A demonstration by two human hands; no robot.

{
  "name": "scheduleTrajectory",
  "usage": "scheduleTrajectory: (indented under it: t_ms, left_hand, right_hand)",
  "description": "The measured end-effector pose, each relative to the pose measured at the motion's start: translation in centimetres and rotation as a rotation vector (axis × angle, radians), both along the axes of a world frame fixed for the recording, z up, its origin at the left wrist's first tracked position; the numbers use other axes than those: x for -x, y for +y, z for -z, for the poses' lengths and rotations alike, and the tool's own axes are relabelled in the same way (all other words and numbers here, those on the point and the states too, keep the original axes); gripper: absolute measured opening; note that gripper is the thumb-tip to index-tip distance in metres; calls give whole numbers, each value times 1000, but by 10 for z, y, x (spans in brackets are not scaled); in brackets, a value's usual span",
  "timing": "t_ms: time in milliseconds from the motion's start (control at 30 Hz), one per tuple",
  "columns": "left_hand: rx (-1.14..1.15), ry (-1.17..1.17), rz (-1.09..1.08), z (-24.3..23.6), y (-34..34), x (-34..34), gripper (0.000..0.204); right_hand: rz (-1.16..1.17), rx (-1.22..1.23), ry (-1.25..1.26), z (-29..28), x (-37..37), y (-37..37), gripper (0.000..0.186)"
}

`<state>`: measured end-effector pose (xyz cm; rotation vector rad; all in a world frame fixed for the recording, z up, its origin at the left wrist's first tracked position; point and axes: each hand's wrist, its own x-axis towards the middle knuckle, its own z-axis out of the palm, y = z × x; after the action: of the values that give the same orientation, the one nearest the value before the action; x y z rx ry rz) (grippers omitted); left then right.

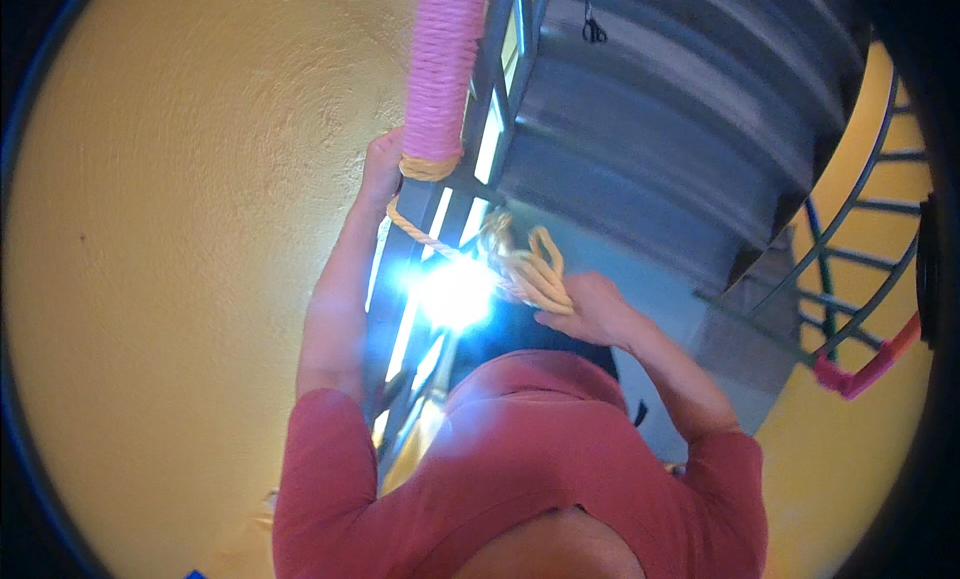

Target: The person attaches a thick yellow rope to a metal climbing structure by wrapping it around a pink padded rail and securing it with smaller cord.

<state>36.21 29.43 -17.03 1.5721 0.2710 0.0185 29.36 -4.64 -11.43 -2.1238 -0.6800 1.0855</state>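
Note:
A rail (438, 74) is wound in pink cord, ending in a yellowish band (428, 167) of rope. My left hand (382, 167) is closed against the rail's left side beside this band; what its fingers hold is hidden. A strand of rope (415, 224) runs from just below that hand down toward a looped beige bundle (535, 269), which my right hand (590, 304) grips. A bright glare between my hands hides part of the strand and railing.
A textured yellow wall (170, 229) fills the left. Dark curved stairs (660, 129) rise at the upper right, with black scissors (593, 27) on one step. A second curved railing (880, 159) at the right has pink wrapping (840, 379) low on it.

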Motion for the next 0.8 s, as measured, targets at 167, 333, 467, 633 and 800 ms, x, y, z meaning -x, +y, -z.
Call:
scheduleTrajectory:
  t_ms: [167, 333, 467, 633, 800]
  left_hand:
    - [436, 115, 230, -21, 9, 4, 13]
    - [-99, -6, 250, -75, 8, 18, 19]
    - [32, -92, 198, -49, 4, 13, 16]
    - [304, -21, 161, -21, -3, 22, 17]
    - [153, -53, 82, -33, 14, 28, 14]
  right_hand:
    - [25, 249, -159, -26, 0, -65, 37]
    - [106, 273, -191, -77, -16, -87, 28]
    - [37, 290, -262, -105, -19, -95, 27]
    - [-244, 176, -590, -178, -24, -65, 26]
    - [-1132, 247, -618, -297, -57, 52, 32]
